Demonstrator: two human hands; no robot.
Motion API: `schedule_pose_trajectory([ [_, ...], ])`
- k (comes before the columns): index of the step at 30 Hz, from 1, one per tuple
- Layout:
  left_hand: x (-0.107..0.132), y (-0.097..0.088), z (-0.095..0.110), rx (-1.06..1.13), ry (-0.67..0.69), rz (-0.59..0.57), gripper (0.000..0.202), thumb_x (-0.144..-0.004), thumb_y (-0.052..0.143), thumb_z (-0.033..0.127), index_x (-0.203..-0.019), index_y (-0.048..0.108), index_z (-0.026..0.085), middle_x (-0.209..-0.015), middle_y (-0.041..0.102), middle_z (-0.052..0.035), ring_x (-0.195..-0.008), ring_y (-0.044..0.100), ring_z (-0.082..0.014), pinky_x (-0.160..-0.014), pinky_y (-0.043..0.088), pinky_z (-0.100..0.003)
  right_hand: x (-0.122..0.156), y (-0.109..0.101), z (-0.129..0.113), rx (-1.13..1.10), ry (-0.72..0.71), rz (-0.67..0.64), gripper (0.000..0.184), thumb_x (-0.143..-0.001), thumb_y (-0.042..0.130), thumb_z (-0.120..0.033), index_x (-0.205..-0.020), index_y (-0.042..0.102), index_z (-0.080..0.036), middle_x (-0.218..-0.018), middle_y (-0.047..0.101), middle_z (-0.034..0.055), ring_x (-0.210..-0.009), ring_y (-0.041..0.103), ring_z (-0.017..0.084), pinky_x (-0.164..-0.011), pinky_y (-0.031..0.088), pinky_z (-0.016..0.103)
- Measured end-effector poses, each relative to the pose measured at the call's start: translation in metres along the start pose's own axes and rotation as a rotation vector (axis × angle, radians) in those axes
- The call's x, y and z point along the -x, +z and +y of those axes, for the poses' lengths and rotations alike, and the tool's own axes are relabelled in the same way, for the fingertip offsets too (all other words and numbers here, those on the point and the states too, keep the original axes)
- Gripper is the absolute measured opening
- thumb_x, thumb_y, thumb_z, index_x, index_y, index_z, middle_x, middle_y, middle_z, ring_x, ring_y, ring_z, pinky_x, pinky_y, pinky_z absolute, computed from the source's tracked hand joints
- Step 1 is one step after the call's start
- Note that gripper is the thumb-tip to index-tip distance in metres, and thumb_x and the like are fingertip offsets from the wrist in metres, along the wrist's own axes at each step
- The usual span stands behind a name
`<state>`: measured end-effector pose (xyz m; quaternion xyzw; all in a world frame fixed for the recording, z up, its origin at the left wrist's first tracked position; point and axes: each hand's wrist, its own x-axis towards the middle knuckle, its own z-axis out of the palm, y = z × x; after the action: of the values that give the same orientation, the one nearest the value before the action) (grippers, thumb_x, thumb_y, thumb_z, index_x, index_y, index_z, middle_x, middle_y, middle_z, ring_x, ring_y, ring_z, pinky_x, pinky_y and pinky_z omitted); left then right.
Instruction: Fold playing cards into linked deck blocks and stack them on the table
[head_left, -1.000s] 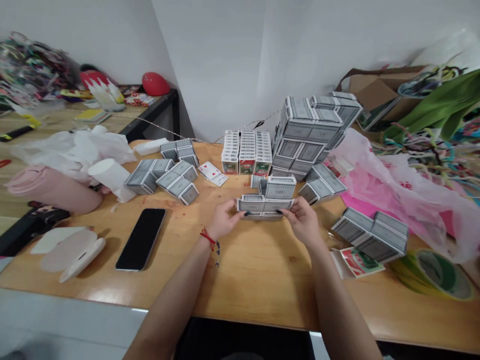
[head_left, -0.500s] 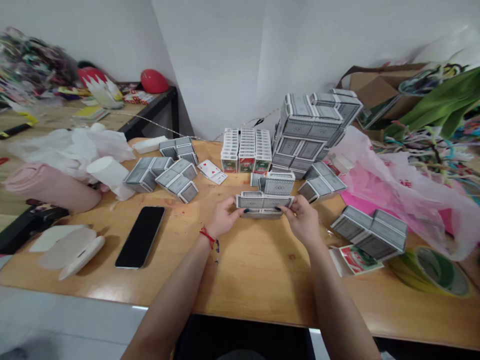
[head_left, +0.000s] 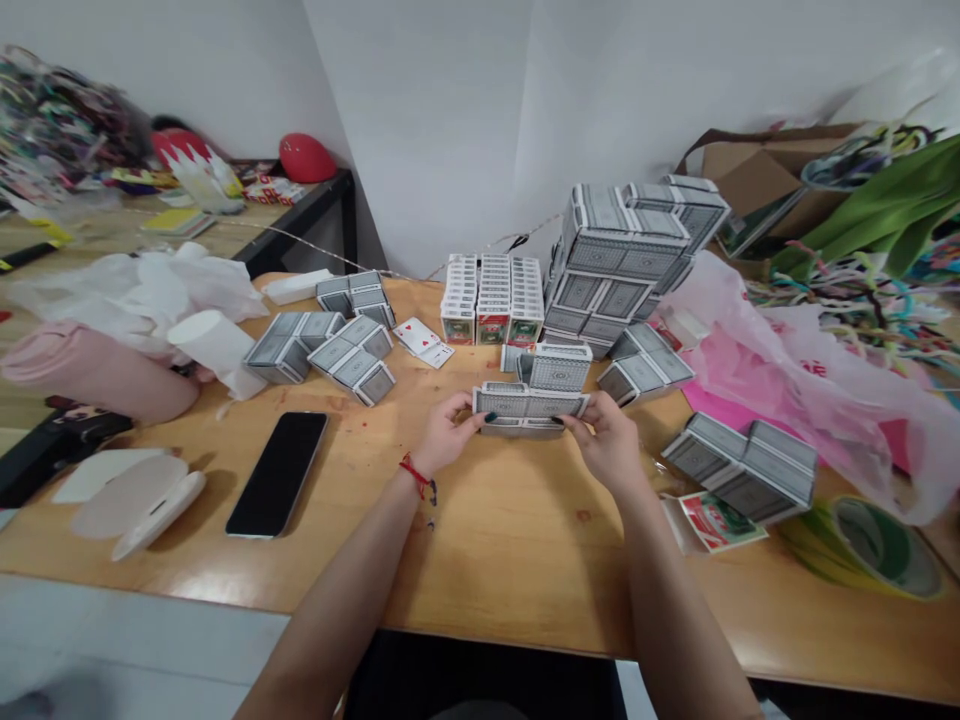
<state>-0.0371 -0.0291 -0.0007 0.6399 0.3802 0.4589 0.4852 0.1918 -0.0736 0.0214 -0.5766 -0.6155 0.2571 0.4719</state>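
In front of me stands a small structure folded from grey-backed playing cards point(head_left: 529, 403), with a taller card block point(head_left: 561, 368) rising at its back right. My left hand point(head_left: 448, 437) pinches the left end of the front card wall between thumb and fingers. At the right end, my right hand point(head_left: 606, 437) grips the same wall in a matching pinch. Both thumbs lie on the near face of the cards. My fingertips behind the wall are hidden.
A tall stack of card blocks point(head_left: 615, 265) rises behind, beside several boxed decks point(head_left: 492, 298). More card blocks point(head_left: 352, 360) lie at left, near a phone point(head_left: 277, 475) and mirror case point(head_left: 139, 505). At right are a card block point(head_left: 742, 465), tape roll point(head_left: 862, 545) and plastic bag point(head_left: 810, 385).
Almost nothing differs. Both hands keep their pinch on the card structure, and the view has shifted very slightly.
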Motion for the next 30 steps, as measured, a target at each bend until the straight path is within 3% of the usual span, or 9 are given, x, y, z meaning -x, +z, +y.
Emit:
schedule_pose_trajectory([
  [4,0.000,0.000,0.005,-0.076,0.001,0.009,0.024,-0.071,0.059,0.037,-0.067,0.051,0.015,-0.067,0.054,-0.0003,-0.064,0.051,-0.0105,-0.062,0.042,-0.023,0.000,-0.003,0.005,0.026,-0.030,-0.015,0.017,-0.072,0.060,-0.034,-0.076,0.050,-0.022,-0.077,0.063,0.0034,-0.073,0.060,0.019,-0.068,0.046,0.031],
  [11,0.001,-0.002,0.010,-0.280,0.112,0.022,0.017,-0.074,0.057,0.030,-0.066,0.054,0.015,-0.078,0.060,-0.0032,-0.075,0.055,-0.0132,-0.069,0.043,-0.025,-0.001,-0.005,0.008,-0.003,-0.034,-0.035,0.018,-0.069,0.063,-0.035,-0.076,0.055,-0.020,-0.079,0.062,0.0034,-0.076,0.058,0.018,-0.071,0.046,0.032],
  [16,0.001,-0.002,0.011,-0.252,0.153,0.005,0.015,-0.071,0.060,0.028,-0.066,0.057,0.015,-0.082,0.062,-0.0053,-0.079,0.057,-0.0153,-0.073,0.044,-0.027,-0.001,0.003,0.010,-0.127,-0.025,0.023,0.021,-0.069,0.063,-0.038,-0.078,0.057,-0.020,-0.078,0.063,0.0034,-0.075,0.058,0.018,-0.070,0.046,0.032],
  [22,0.000,0.002,0.007,-0.113,0.130,0.060,0.017,-0.074,0.058,0.031,-0.067,0.057,0.015,-0.084,0.061,-0.0066,-0.079,0.057,-0.0151,-0.072,0.045,-0.028,-0.001,0.002,0.015,-0.105,-0.030,0.014,0.021,-0.068,0.063,-0.039,-0.075,0.059,-0.020,-0.069,0.061,0.0019,-0.073,0.057,0.019,-0.067,0.045,0.032],
  [30,-0.002,0.002,0.012,-0.236,0.198,0.091,0.022,-0.074,0.058,0.032,-0.060,0.053,0.015,-0.091,0.059,-0.0075,-0.089,0.055,-0.0164,-0.082,0.043,-0.032,-0.001,0.000,0.012,-0.051,-0.038,-0.028,0.019,-0.070,0.061,-0.038,-0.074,0.056,-0.020,-0.070,0.058,0.0015,-0.071,0.054,0.017,-0.067,0.044,0.030],
])
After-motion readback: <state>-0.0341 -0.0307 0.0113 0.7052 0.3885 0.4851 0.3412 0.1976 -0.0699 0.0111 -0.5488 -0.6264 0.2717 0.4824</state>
